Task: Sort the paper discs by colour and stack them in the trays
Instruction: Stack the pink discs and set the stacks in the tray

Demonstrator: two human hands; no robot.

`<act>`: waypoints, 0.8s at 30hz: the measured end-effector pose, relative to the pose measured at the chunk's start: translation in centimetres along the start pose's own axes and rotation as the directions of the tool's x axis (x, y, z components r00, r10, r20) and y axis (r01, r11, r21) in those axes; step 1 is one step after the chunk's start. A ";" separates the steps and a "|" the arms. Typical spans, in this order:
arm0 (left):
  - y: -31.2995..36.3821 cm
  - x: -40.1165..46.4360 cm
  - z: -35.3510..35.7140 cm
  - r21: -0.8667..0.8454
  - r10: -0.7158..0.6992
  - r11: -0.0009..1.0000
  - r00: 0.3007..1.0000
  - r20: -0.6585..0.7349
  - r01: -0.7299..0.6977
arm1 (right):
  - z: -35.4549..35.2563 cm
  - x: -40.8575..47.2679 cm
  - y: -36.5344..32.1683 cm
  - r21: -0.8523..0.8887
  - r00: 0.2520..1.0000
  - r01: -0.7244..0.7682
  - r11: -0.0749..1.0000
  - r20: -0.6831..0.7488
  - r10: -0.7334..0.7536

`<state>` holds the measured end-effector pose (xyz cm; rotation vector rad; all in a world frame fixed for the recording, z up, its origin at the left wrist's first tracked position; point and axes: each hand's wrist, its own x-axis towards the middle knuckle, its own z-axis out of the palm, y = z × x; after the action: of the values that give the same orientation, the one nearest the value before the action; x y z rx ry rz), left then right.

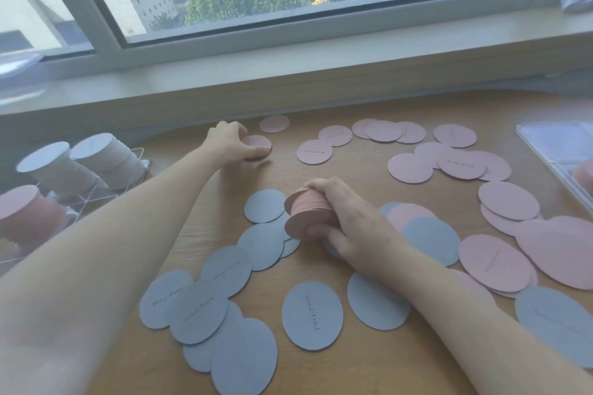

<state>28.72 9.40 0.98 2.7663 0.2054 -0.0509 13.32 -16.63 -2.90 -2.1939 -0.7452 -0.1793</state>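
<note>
head view: right hand [345,218] grips a thick stack of pink round paper discs [303,213] on its side, thumb under, fingers curled over the top, just above the wooden table [337,102]. left hand [229,141] reaches farther out, fingers curled, pinching a small pile of pink discs [258,146] lying flat on the table. loose pink paper discs [507,205] lie scattered out beyond and to the right of the right hand; loose blue-grey paper discs [313,314] lie between and under both forearms. discs look thin, light, slippery on each other, likely to fan out, so squeeze a stack by its edges. white wire tray [86,202] left of the left arm holds two blue-grey stacks [106,160] and one pink stack [29,212], all leaning. clear plastic box [558,157] far right of the right hand, contents unclear.
</note>
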 end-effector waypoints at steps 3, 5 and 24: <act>0.0 0.9 0.0 0.113 -0.031 0.993 0.998 0.051 0.026 | 0.0 0.0 0.1 -0.004 1.000 0.003 1.000 0.002 -0.003; 0.2 1.6 -0.4 0.106 -0.065 0.993 0.992 0.106 0.054 | 0.0 0.0 0.2 -0.003 1.000 0.010 1.000 0.001 -0.010; 4.6 7.6 2.2 0.011 0.031 0.999 0.999 0.038 -0.032 | 0.3 0.1 0.6 -0.012 0.999 0.045 0.999 -0.004 -0.046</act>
<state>36.92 5.43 0.08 2.7770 0.1518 -0.0962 13.75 -16.65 -3.49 -2.1887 -0.7943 -0.2115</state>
